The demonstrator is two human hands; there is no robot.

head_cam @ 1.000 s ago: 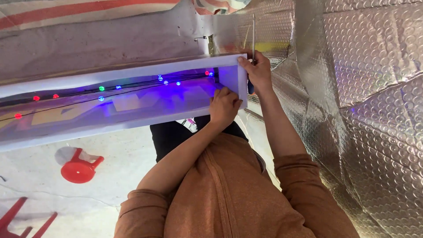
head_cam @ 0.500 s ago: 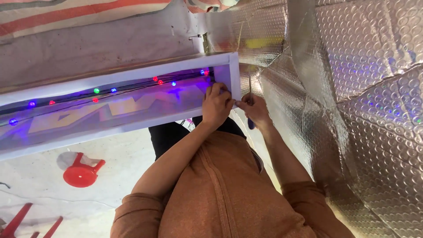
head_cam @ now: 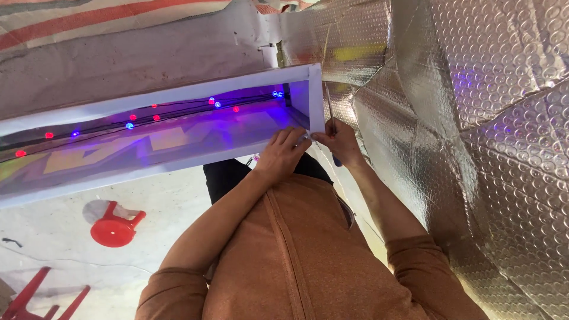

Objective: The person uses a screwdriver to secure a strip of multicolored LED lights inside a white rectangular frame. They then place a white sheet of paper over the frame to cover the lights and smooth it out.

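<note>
At frame centre, just above an orange-brown shirt [head_cam: 308, 255], both hands meet at the near right corner of a long white sign box [head_cam: 178, 98]. Left hand [head_cam: 283, 155], fingers curled, pinches something small at the box's lower right edge; what it has hold of is too small to tell. Right hand [head_cam: 338, 142], at about 3 o'clock from the left and almost touching it, is closed round a screwdriver [head_cam: 329, 109]. Thin metal shaft runs up toward 12 o'clock, alongside the box's right end wall; dark blue handle shows below the fist, toward 6 o'clock. Long axis close to vertical in view.

Sign box: long axis runs from 9 o'clock, low, to 2 o'clock, high, open face toward the camera. Inside, a string of small lights [head_cam: 148, 115], red and blue, follows a dark cable along the length; violet glow on the inner walls. Yellow letter shapes [head_cam: 101, 151] lie on the translucent face, blurred.

Farther out, silver bubble foil sheeting [head_cam: 486, 118] fills 1 to 5 o'clock. At 8 o'clock, a red plastic stool [head_cam: 115, 225] on a pale floor; red chair legs [head_cam: 35, 299] at 7 o'clock. Striped tarpaulin [head_cam: 106, 15], red on pale, at 11 o'clock.
</note>
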